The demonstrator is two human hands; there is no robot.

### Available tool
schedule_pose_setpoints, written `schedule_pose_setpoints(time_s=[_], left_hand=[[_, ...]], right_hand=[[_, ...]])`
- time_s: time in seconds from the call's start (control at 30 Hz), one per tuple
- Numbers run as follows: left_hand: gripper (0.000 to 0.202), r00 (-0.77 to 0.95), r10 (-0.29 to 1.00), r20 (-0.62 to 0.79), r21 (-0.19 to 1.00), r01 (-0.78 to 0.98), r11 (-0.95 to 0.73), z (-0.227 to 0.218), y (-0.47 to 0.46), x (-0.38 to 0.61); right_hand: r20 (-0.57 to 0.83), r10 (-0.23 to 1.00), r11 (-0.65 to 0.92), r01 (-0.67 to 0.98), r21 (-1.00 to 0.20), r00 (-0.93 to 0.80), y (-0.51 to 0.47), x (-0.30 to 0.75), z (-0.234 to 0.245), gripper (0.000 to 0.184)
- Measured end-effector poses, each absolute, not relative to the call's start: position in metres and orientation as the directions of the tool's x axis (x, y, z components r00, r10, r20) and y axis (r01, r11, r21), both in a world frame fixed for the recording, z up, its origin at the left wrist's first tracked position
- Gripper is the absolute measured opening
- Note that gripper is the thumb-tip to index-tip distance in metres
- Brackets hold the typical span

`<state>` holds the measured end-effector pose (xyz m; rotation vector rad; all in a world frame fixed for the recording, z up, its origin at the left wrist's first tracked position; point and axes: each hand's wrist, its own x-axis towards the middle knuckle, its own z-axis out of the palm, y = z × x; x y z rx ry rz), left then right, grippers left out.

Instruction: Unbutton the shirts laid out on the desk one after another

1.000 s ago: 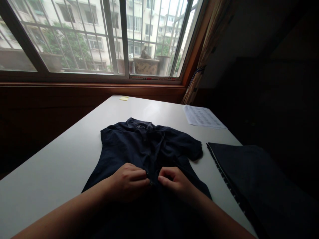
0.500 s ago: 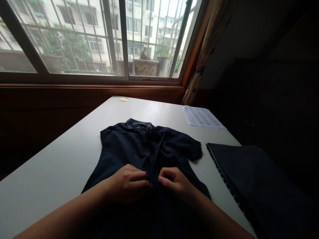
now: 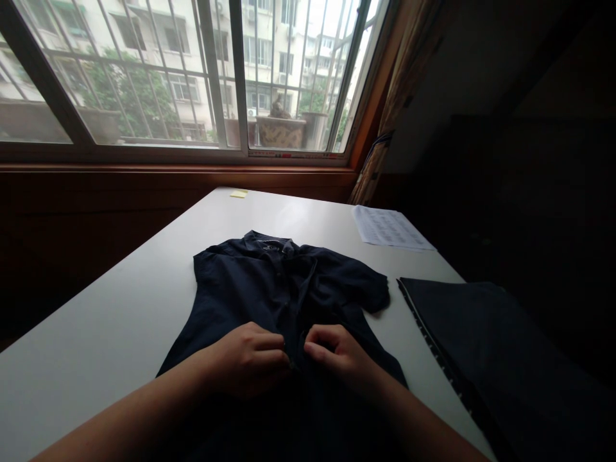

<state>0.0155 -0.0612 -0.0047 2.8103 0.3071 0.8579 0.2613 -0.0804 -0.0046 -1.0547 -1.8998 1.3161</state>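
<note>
A dark navy short-sleeved shirt [image 3: 240,273] lies front up on the white table, its collar toward the window and a sleeve spread to the right. My left hand [image 3: 253,356] is closed on the left side of the shirt's front opening, fingers pinched at the fabric edge. Close by on the right, my right hand [image 3: 332,346] pinches the other side of the front, thumb against forefinger. A small gap separates the two hands. The lower part of the shirt is lost in shadow under my forearms.
On the white table [image 3: 120,295], a folded dark cloth [image 3: 471,333] with a light-marked edge lies at the right. Printed sheets [image 3: 392,228] rest at the far right, and a yellow sticky note [image 3: 239,194] near the far edge. Beyond are a barred window [image 3: 158,70] and a curtain [image 3: 380,154].
Both hands keep their pinch on the shirt front and have barely shifted. A small light spot by my left fingertips shows less now.
</note>
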Motion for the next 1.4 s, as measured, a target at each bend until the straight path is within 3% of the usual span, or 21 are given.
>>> schedule_pose_setpoints(time_s=[0.37, 0.6, 0.7, 0.8, 0.87, 1.07, 1.23, 1.4], left_hand=[[0.012, 0.838, 0.309, 0.449, 0.301, 0.184, -0.936, -0.005, -0.06, 0.015], [0.013, 0.826, 0.303, 0.475, 0.288, 0.18, -0.941, -0.008, -0.059, 0.016], [0.014, 0.83, 0.274, 0.487, 0.231, 0.18, -0.956, -0.003, -0.062, 0.018], [0.012, 0.864, 0.196, 0.463, 0.093, 0.173, -0.981, 0.011, -0.072, 0.021], [0.011, 0.885, 0.168, 0.434, 0.045, 0.165, -0.985, 0.021, -0.081, 0.025], [0.013, 0.891, 0.097, 0.444, 0.131, 0.043, -0.99, 0.026, -0.108, 0.04], [0.027, 0.897, 0.175, 0.405, 0.307, 0.046, -0.951, 0.016, -0.117, 0.045], [0.012, 0.926, 0.072, 0.37, 0.386, -0.083, -0.919, 0.016, -0.12, 0.047]], right_hand=[[0.059, 0.874, 0.217, 0.279, -0.935, -0.481, -0.08, 0.258, -0.002, 0.022], [0.237, 0.917, 0.354, 0.379, -0.855, -0.32, -0.08, 0.253, -0.01, 0.01], [0.307, 0.936, 0.353, 0.472, -0.808, -0.173, -0.079, 0.251, -0.016, 0.014], [0.292, 0.949, 0.311, 0.518, -0.797, -0.121, -0.08, 0.25, -0.02, 0.021], [0.26, 0.953, 0.304, 0.539, -0.785, -0.159, -0.081, 0.249, -0.021, 0.03], [0.244, 0.901, 0.416, 0.55, -0.724, -0.359, -0.086, 0.247, -0.015, 0.043], [0.183, 0.831, 0.526, 0.637, -0.563, -0.525, -0.088, 0.245, -0.008, 0.033], [0.174, 0.777, 0.601, 0.633, -0.488, -0.604, -0.089, 0.244, -0.006, 0.02]])
